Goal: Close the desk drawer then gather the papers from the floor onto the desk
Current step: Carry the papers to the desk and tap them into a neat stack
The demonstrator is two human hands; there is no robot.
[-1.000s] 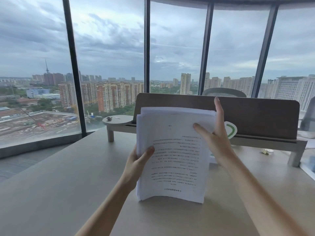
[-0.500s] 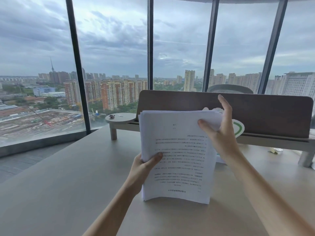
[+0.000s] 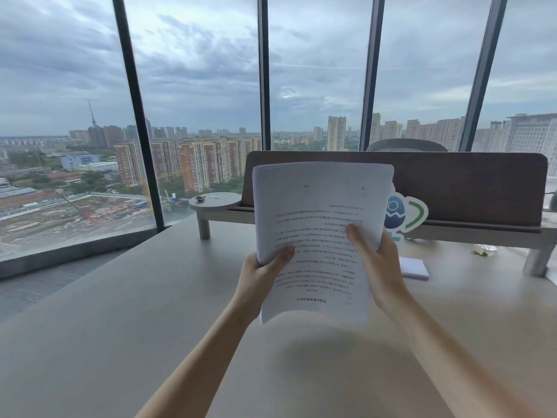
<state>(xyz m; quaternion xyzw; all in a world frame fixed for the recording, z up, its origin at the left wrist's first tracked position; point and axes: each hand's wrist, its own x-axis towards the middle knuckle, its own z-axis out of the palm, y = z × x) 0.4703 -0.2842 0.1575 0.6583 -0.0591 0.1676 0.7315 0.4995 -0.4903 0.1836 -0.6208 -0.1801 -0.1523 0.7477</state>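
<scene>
Two bare forearms reach over the pale desk (image 3: 126,312). Left hand (image 3: 259,279) grips the left edge of the papers (image 3: 319,236), thumb across the printed face. Right hand (image 3: 379,273) grips the right edge, thumb on the text, fingers behind the sheets. Stack held upright, lower edge lifted clear of the desktop, shadow beneath. Behind it: white notepad (image 3: 414,268) flat on the desk, egg-and-green-arc cutout (image 3: 405,215) by the brown divider panel (image 3: 470,185), round shelf (image 3: 214,203). Beyond, windows (image 3: 196,86), city blocks.
</scene>
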